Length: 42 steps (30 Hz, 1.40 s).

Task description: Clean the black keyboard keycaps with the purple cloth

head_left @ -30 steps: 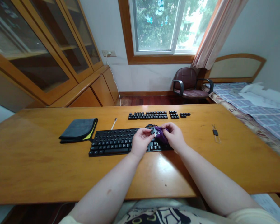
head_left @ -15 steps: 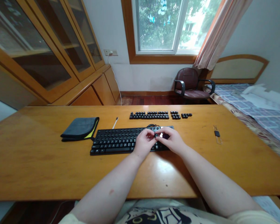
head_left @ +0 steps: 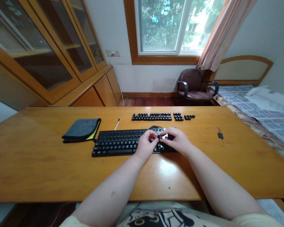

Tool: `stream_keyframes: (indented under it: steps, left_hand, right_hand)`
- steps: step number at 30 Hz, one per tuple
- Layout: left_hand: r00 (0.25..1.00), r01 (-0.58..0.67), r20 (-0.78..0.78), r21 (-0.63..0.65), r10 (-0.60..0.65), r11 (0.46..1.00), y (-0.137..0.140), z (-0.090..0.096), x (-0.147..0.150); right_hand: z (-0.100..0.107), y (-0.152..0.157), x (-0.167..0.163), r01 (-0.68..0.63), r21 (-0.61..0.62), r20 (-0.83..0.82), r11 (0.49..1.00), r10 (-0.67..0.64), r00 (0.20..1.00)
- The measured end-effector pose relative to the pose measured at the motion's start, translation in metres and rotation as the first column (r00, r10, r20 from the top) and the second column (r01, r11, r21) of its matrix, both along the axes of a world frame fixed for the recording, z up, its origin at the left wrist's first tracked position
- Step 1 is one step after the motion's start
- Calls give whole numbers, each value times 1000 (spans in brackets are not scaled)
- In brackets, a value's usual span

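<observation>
Head view: both hands' fingers [head_left: 168, 130] hold a keycap [head_left: 160, 137].

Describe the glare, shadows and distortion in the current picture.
Head view: the window is washed out at right, glare shines on the desk below the keyboard, a shadow falls beside the right forearm; head view: the cabinet looks stretched, and the small dark piece between left hand and right hand is too tiny to read.
</observation>
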<state>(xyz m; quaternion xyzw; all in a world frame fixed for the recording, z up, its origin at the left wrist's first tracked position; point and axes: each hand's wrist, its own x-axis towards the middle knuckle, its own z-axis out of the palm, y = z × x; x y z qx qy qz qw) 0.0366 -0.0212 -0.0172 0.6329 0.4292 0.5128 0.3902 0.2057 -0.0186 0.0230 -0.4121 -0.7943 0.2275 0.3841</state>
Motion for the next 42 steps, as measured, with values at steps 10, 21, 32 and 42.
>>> stream_keyframes:
  steps: [10,21,32,42]
  left_hand:
    - [938,39,-347,109,2,993,-1,6,-5]
    - [764,215,-641,144,-75,966,-6,8,-4]
    - [701,245,-702,74,-124,967,-6,2,-3]
    - [693,266,-706,60,-147,962,-6,3,-2]
  right_hand:
    - [12,14,39,303,-107,219,947,-275,936]
    - [-4,32,61,296,-260,448,919,-156,880]
    - [-5,34,62,275,-253,494,928,-121,861]
    - [-6,31,56,266,-198,514,943,-131,848]
